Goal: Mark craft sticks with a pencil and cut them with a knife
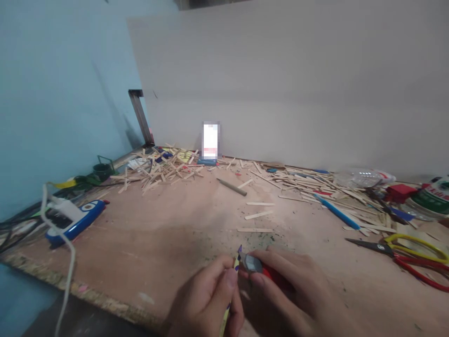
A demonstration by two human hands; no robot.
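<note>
Here's the left hand (213, 292), pinching a yellow pencil (236, 266) at six o'clock; the right hand (298, 285) closes around a red-and-grey cutter (253, 264) just beside it (contact? can't tell). Purple-spotted, the pencil tilts, purple tip towards twelve. Scissors (381, 247) lie out at three.

Left hand (210, 299) hides the middle of the yellow stick (236, 263); right hand (301, 281) covers part of the red-handled tool (271, 274); bottom edge crops both. Upright screen (210, 140) pixelated, unreadable. Green-labelled bottle (433, 199) cut by right edge, dark specks (267, 241) too small to identify.
</note>
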